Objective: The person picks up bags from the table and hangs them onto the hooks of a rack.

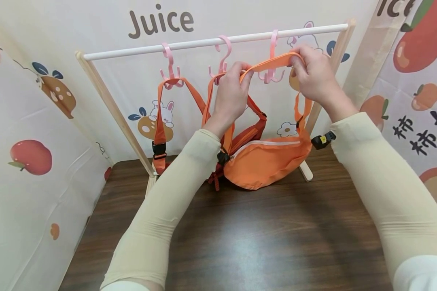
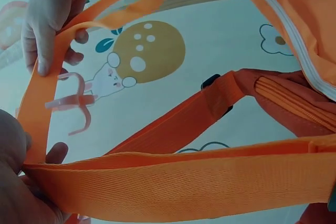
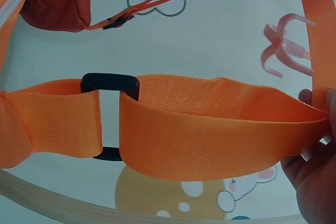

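An orange waist bag [image 1: 266,163] with a white zipper hangs from its strap [image 1: 273,63], which both hands hold up near the rail. My left hand [image 1: 232,93] pinches the strap on the left, overlapping the middle hanger in the head view. The right hand [image 1: 313,74] grips the strap farther right, thumb over the webbing. Between the hands, the stretched strap passes in front of the right pink hook hanger [image 1: 270,76], whose prongs show below it. In the right wrist view, a black slider [image 3: 110,81] sits on the strap. A black buckle [image 1: 323,140] dangles at the bag's right end.
A white rail [image 1: 138,51] on wooden posts carries a left pink hanger [image 1: 170,64] and a middle one [image 1: 223,52], both with orange straps. A dark red bag [image 1: 245,138] hangs behind the orange one. Below is a dark wooden tabletop [image 1: 240,238]; printed cloth [image 1: 73,24] stands behind.
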`<state>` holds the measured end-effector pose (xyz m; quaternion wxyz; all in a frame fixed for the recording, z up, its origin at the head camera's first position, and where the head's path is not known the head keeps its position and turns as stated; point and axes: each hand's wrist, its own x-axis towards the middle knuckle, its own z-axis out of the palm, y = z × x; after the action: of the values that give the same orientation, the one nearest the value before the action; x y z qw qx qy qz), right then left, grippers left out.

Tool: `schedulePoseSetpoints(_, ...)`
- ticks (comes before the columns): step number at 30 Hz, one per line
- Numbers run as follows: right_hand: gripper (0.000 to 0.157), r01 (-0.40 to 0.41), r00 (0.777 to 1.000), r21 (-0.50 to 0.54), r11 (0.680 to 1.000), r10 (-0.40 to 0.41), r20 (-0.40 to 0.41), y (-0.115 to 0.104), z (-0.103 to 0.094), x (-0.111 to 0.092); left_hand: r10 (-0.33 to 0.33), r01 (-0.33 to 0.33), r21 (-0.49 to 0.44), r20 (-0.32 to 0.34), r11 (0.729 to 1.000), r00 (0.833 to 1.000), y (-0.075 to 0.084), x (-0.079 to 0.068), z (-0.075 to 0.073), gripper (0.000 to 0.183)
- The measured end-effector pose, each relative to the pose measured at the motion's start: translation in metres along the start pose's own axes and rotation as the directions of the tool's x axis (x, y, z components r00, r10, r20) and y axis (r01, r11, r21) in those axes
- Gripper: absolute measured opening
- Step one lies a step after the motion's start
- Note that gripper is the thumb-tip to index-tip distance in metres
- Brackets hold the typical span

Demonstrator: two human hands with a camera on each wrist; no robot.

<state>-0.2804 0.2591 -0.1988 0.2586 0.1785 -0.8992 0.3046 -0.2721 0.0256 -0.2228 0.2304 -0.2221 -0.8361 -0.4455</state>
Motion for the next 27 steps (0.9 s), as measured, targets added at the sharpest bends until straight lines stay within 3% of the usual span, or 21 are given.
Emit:
schedulePoseSetpoints(9, 0.041, -0.098, 0.994, 0.058, 0.993, 0.095, 0.062, 0.008, 0.01, 0.001, -0.046, 0.045, 0.024, 0.018, 0.999, 0.999, -0.005, 0.0, 0.009, 0.028)
schedulePoseSetpoints(27, 0.039, -0.121, 0.988, 0.057, 0.991, 0.114, 0.106, 0.02, 0.019, -0.004, -0.118, 0.115, 0.044, 0.072, 0.992, 0.99, -0.014, -0.008, 0.018, 0.024)
